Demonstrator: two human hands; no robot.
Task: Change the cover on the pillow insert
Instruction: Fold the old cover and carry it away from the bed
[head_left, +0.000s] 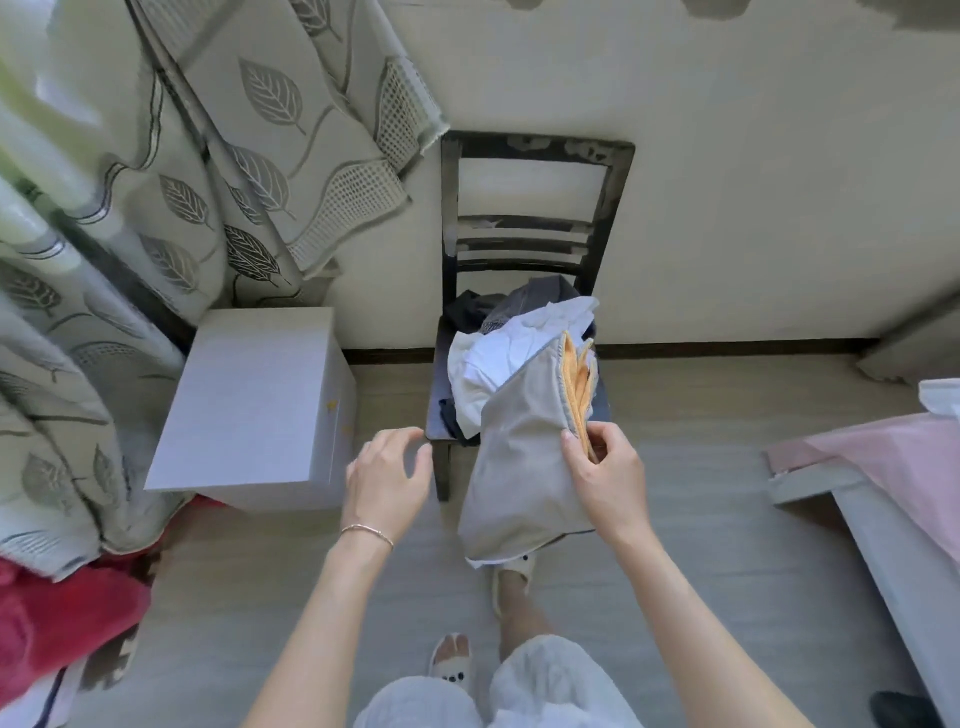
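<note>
The right hand (602, 457) pinches the limp grey fabric pillow cover with its orange lining (524, 457) by the right edge, fingers and thumb closed on the seam where the orange shows; the cover hangs in front of the dark wooden slat-back chair (530, 208), its upper end overlapping the heap of white and dark clothes (493, 353) on the seat, its lower end dangling towards the floor near the slippered feet; its long axis runs from the far right down to the near left, with the open, orange-lined mouth along the right side; the left hand (387, 478) hovers empty to the left of the cover, fingers loosely spread and apart from the cloth, just near the chair's front corner; it lies nearer the cover's free left edge, so a reach rightwards would likely take that edge and stretch the cover open; no pillow insert can be made out; a white box-like cabinet (249, 400) stands to the left.
</note>
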